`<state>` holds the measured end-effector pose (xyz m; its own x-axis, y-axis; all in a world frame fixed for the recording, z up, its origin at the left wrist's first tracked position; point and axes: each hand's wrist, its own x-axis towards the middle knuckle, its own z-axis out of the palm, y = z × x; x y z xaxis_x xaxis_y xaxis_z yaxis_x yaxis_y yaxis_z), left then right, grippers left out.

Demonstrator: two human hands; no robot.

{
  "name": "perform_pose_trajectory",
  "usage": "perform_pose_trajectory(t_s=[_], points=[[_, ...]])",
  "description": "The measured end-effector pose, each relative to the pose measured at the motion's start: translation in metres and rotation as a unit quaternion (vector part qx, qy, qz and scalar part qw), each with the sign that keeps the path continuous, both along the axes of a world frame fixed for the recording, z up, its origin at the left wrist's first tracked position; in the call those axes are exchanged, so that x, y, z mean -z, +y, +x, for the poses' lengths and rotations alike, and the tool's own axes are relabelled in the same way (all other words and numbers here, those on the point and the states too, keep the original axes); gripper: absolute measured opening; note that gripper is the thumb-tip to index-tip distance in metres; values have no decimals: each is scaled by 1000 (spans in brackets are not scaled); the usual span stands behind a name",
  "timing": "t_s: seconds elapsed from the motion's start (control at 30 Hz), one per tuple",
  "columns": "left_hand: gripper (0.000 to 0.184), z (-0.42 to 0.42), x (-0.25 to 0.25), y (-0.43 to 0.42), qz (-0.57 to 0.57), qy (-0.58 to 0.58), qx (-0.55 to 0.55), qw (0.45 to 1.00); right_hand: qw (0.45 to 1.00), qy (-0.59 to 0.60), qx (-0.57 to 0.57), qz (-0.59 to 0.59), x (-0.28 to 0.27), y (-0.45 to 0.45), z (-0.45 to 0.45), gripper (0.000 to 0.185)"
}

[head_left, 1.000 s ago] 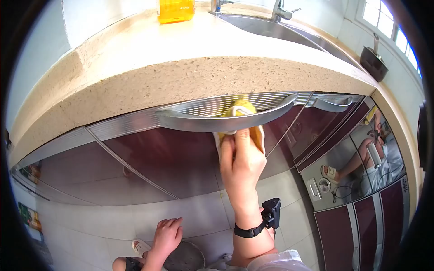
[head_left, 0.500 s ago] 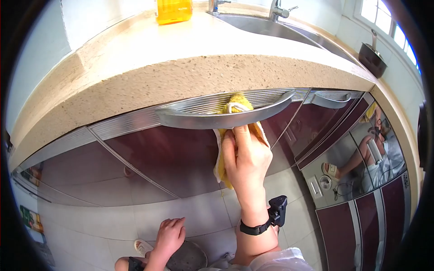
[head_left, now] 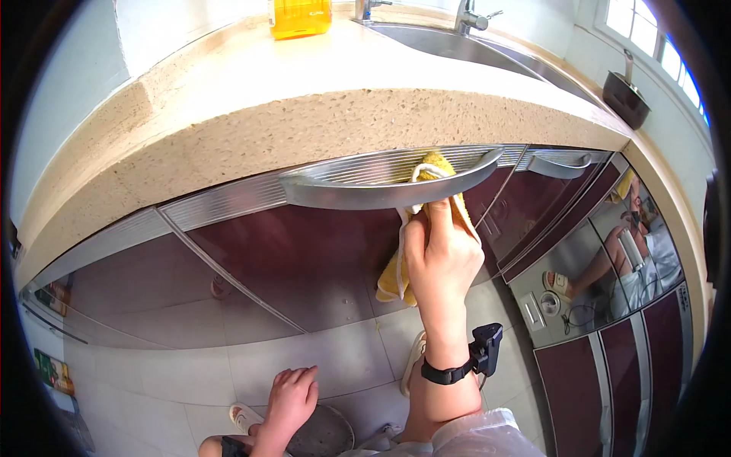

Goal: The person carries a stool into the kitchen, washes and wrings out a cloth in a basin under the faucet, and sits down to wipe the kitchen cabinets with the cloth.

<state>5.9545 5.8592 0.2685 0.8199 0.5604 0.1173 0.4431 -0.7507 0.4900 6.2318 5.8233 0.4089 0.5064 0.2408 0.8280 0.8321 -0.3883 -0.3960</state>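
Note:
My right hand (head_left: 448, 255) grips a yellow cloth (head_left: 394, 276) with white edging. Part of the cloth passes behind the curved silver handle (head_left: 343, 196) of a dark red cabinet front (head_left: 304, 263), showing above the bar near its right end. The rest hangs below the handle, beside my fingers. Some fingertips are hidden by the cloth and the handle. Lower down, my left hand (head_left: 294, 397) holds nothing, its fingers loosely bent and slightly apart, away from the cabinet.
Above the cabinet runs a speckled beige countertop (head_left: 251, 122). On it stand a bottle of orange liquid (head_left: 301, 19) and, at the right, a dark pot (head_left: 626, 99). A steel sink (head_left: 434, 39) lies at the back. A dark round bin (head_left: 324, 433) is on the floor near my left hand.
My right hand and the cloth have slid to the right along the handle, towards its right end. My left hand has barely moved.

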Motion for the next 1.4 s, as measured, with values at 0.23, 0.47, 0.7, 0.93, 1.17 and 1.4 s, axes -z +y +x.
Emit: perform_pose_trajectory(t_s=[0.23, 0.47, 0.7, 0.93, 1.17, 1.4], points=[[27, -11, -5, -3, -16, -11, -4, 1000, 999, 2, 33, -27, 0, -1, -4, 48], [28, -15, -10, -6, -20, -12, -6, 1000, 998, 48, 28, -21, -5, 6, -26, 54], [28, -23, -7, -6, -21, 5, -15, 1000, 998, 66, 7, 12, -6, 20, -35, 56], [28, -31, 0, -1, -25, -7, -9, 1000, 999, 46, -7, -7, -7, 11, -29, 54], [28, -24, 0, -7, 1, -4, 3, 1000, 990, -97, -101, 5, 8, 17, -25, 47], [27, -15, 0, -9, -9, 13, 0, 1000, 999, 25, -31, 22, 20, -13, 22, 35]])
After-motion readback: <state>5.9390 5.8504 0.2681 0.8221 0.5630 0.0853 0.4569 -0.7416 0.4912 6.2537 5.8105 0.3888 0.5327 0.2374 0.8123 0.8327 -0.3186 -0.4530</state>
